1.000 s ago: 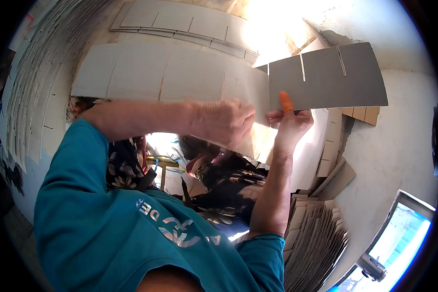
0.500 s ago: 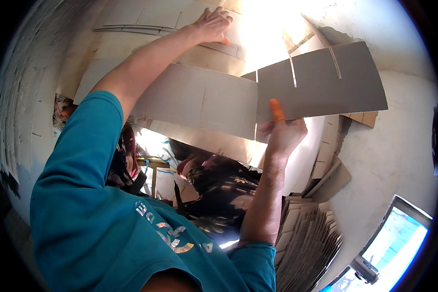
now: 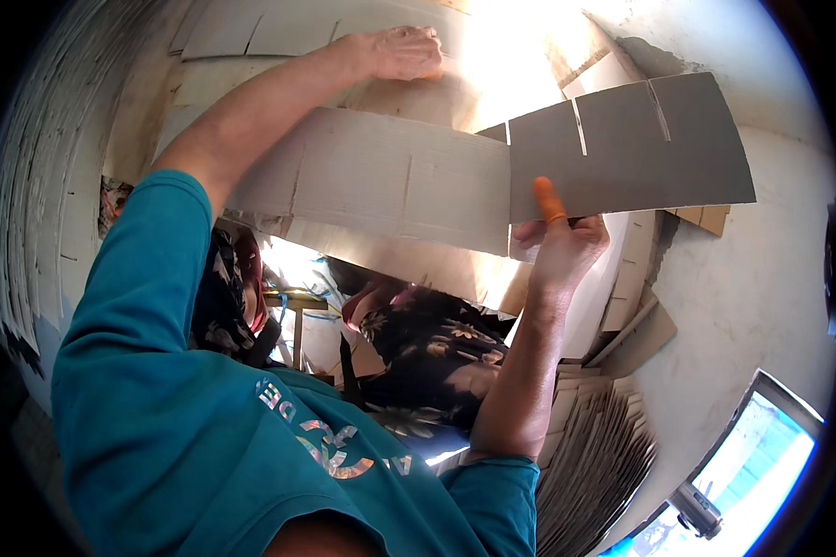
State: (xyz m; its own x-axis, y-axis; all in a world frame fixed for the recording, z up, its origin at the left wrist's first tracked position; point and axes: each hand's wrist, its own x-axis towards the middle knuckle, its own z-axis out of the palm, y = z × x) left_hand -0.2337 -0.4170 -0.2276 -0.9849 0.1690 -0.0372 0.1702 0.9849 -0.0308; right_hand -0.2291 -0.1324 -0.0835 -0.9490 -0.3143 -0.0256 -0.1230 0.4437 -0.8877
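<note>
My right hand (image 3: 567,246) pinches a grey cardboard strip (image 3: 632,148) by its lower edge, an orange finger cover on the thumb lying over its face. Narrow slots run down from the strip's upper edge. Meeting it on the left is a paler cardboard panel (image 3: 399,181) with upright slits or creases; whether the two are one piece I cannot tell. My left hand (image 3: 407,53) is closed at the far side, above the work surface, beside pale slotted cardboard (image 3: 293,23). Its fingers curl away from view, so what they hold is hidden.
A wooden surface (image 3: 409,100) lies beneath the cardboard, with strong glare at the far right. Many cardboard sheets (image 3: 599,464) are stacked at lower right, and more (image 3: 32,186) along the left. A wall (image 3: 752,278) closes the right side, near a bright framed pane (image 3: 762,464).
My right hand has shifted a little right with the grey strip and pale panel. The left hand's fingers, spread before, are now curled, and the far slotted cardboard looks shifted.
</note>
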